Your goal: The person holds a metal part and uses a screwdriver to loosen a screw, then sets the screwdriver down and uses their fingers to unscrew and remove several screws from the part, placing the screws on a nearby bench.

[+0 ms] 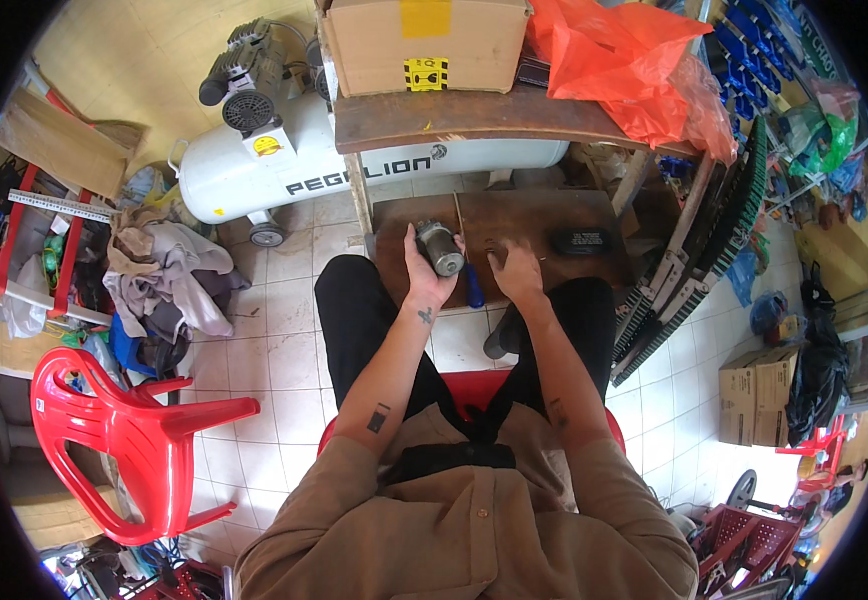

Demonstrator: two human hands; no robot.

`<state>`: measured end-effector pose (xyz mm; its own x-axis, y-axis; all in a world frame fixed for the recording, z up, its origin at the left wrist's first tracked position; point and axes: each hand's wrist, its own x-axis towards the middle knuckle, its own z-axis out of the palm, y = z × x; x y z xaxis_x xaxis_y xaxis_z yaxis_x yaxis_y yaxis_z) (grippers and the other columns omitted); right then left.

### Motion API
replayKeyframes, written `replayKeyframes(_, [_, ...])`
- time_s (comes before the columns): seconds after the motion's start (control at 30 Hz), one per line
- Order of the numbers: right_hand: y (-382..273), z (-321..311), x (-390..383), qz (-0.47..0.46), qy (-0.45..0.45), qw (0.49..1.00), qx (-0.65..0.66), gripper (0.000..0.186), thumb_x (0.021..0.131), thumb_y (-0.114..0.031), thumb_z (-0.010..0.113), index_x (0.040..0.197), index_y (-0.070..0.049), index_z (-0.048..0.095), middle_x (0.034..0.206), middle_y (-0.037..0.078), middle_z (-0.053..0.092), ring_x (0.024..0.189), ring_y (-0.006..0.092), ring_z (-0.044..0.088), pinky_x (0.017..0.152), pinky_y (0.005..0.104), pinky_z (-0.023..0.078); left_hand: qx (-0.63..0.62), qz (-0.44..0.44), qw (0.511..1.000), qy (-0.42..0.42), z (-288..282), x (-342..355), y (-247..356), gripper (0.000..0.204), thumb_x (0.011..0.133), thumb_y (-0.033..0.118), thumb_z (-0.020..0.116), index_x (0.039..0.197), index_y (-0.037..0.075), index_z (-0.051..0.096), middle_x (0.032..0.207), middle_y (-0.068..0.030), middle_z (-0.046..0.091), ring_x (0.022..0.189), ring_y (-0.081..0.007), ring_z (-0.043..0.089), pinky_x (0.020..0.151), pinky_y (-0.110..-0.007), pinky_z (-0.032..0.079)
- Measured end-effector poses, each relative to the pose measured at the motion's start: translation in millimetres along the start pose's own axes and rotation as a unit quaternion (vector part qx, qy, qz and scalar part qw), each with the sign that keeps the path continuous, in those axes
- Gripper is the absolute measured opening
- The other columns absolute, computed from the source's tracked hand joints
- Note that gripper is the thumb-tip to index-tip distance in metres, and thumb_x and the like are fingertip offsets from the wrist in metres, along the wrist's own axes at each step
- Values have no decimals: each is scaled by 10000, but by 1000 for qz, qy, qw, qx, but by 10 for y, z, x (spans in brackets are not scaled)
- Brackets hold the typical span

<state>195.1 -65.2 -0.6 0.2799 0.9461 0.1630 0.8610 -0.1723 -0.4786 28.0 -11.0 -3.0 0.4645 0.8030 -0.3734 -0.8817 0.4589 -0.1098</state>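
Observation:
My left hand [424, 275] is raised over my lap and grips a small grey metal cylinder [441, 247], like a motor body, with its round end facing me. My right hand [516, 272] hovers just right of it with fingers curled over the edge of a low brown wooden board [524, 215]; something small and thin may be pinched in it, but that is too small to tell. A blue-handled tool [474, 287] lies at the board's near edge between my hands. A flat black oval object [581, 241] rests on the board to the right.
I sit on a red plastic seat [459, 388]. Ahead stands a wooden bench [474, 115] carrying a cardboard box [424, 40] and orange plastic bags [634, 60]. A white air compressor tank [284, 165] lies behind. A red plastic chair [124, 430] and a clothes pile [169, 280] sit left; racks lean right.

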Motion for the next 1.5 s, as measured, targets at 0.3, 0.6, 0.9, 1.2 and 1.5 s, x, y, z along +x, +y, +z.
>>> replayKeyframes(0.3, [100,249,7,50,-100,994,-16,418,829,-194,761,1211,-67,651,1231,217,583,1142,380,597,981,437,494,18,-4,998,-56,-53,-14,36,646,868,553,673,1160,9,481,1105,-253,509,823,-292,578,746,-362,557])
replayKeyframes(0.6, [208,453,-12,20,-85,995,-46,392,832,-162,750,1190,-36,652,1167,210,620,1115,374,609,971,434,501,64,-7,997,-30,-57,-18,-2,635,864,612,646,1129,43,543,1048,-218,572,789,-281,593,689,-351,564])
replayKeyframes(0.9, [236,486,-2,17,-73,996,-38,320,850,-109,701,1157,-26,662,1158,221,621,1078,386,631,937,441,525,94,2,996,-9,15,-69,-32,635,885,667,571,1016,46,575,952,-174,623,720,-267,602,646,-341,537])
replayKeyframes(1.2, [262,527,15,25,-59,997,-43,295,877,-118,674,1160,-35,652,1129,213,640,1044,391,647,913,447,533,145,2,989,-19,138,-140,-65,616,886,663,584,1007,59,591,943,-152,636,720,-253,612,624,-334,529])
replayKeyframes(1.5, [65,222,23,25,-19,999,-33,244,887,-111,659,1127,-68,654,1109,197,651,1018,380,656,869,453,539,158,12,987,-21,159,-162,-99,565,885,632,592,958,72,615,901,-133,654,681,-252,616,619,-337,525])
